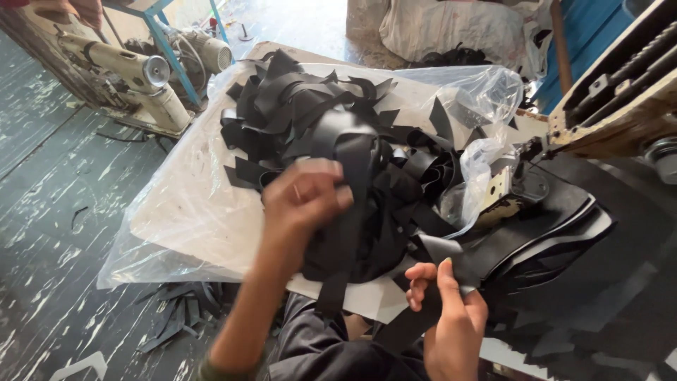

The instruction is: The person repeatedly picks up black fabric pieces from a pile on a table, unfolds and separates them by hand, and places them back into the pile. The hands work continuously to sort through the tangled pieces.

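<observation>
the left hand (pixel 305 200) clamps a black strip (pixel 350 233) lifted from the strip pile (pixel 331 127) while the right hand (pixel 451 314) pinches its lower end; the strip is best kept taut over the surface (pixel 204 212).

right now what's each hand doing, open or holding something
Left hand: closed on a black strip lifted from the pile.
Right hand: closed, pinching another black strip.
</observation>
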